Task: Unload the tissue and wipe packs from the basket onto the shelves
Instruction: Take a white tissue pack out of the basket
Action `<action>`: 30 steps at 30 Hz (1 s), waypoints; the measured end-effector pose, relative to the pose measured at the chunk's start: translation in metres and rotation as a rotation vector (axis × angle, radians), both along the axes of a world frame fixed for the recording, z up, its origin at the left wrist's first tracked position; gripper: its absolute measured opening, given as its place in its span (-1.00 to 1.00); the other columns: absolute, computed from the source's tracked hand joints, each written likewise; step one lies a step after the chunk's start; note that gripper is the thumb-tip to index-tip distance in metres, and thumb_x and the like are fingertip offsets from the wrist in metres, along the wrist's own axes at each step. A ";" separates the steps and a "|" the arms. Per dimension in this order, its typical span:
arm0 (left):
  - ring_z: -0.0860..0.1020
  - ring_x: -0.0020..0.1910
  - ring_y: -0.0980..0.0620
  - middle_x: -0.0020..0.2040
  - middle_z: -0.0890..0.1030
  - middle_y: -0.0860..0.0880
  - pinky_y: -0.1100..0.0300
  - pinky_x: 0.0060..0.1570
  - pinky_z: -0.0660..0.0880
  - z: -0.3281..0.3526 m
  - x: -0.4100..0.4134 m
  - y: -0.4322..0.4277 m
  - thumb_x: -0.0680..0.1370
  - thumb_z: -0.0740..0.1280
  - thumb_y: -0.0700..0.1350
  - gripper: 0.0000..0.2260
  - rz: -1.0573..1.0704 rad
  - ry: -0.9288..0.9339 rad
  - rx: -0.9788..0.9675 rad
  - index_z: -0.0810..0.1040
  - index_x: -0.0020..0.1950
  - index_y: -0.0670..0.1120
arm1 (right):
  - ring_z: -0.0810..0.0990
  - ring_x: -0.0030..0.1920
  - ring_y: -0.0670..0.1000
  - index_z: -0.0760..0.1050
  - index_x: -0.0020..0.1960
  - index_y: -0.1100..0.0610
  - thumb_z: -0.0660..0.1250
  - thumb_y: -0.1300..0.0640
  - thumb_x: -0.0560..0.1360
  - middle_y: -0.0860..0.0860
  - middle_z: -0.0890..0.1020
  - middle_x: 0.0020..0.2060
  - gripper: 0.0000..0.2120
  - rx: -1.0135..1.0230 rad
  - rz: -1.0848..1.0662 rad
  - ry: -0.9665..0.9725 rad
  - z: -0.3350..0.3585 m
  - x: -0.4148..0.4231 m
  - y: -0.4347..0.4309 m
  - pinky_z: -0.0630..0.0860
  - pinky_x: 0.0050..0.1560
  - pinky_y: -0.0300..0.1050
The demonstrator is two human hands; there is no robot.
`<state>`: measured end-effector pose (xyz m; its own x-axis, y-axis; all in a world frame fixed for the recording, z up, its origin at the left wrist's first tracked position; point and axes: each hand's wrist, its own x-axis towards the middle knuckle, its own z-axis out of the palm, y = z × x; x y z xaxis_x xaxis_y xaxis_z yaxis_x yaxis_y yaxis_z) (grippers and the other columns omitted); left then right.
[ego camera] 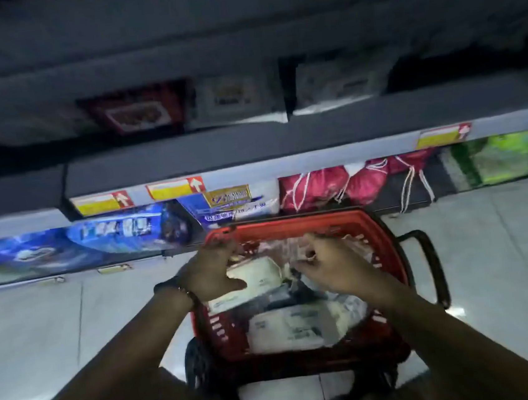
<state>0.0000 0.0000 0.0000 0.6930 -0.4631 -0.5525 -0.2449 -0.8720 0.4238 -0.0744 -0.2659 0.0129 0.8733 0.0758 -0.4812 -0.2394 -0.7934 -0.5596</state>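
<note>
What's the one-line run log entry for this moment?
phase: picking from red basket | left hand: fingers spread over packs | right hand: fingers curled, grip unclear

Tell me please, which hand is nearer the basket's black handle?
Right. The right hand is over the middle of the basket, toward the handle on its right; the left hand is over its left rim.

Pale grey floor tiles [504,239] carry bright patches of glare. Yellow-and-red price labels [175,188] sit along the front edge of the shelf [317,158]. Under that edge, from left to right, lie blue packages [75,242], a blue-and-white pack with a gold label [228,197], red drawstring bags [320,187] with white cords, and a green package [512,154]. On the level above, blurred, a dark red box [137,110] stands beside pale packs [341,84].
</note>
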 end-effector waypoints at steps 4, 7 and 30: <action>0.40 0.49 -0.08 0.51 0.41 -0.06 0.13 0.45 0.36 -0.070 -0.005 0.003 0.25 0.68 0.21 0.01 -0.160 -0.002 0.090 0.32 0.60 0.00 | 0.60 0.02 0.05 0.41 0.34 0.02 0.38 -0.19 0.56 0.03 0.59 0.06 -0.54 0.010 0.060 -0.063 -0.077 -0.013 0.012 0.53 0.00 0.00; 0.50 0.43 -0.01 0.49 0.48 0.02 0.21 0.38 0.46 -0.096 -0.002 0.002 0.24 0.67 0.27 0.06 -0.164 0.090 0.123 0.27 0.61 0.02 | 0.59 0.23 0.10 0.35 0.40 -0.05 0.32 -0.20 0.57 0.06 0.60 0.22 -0.53 0.011 0.101 -0.146 -0.111 -0.015 0.018 0.55 0.21 0.07; 0.66 0.14 -0.07 0.14 0.69 0.06 0.09 0.00 0.56 -0.031 -0.071 -0.019 0.27 0.48 0.38 -0.29 -0.021 -0.471 0.091 0.49 0.39 0.21 | 0.69 0.02 0.06 0.48 0.30 0.06 0.53 -0.11 0.50 0.00 0.66 0.02 -0.51 0.170 -0.391 -0.216 -0.020 -0.067 0.037 0.62 0.08 0.03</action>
<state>-0.0707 -0.0186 -0.0307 0.8688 -0.4437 -0.2197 -0.4097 -0.8934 0.1843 -0.1416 -0.2294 -0.0076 0.9307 -0.2168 -0.2945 -0.3657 -0.5601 -0.7433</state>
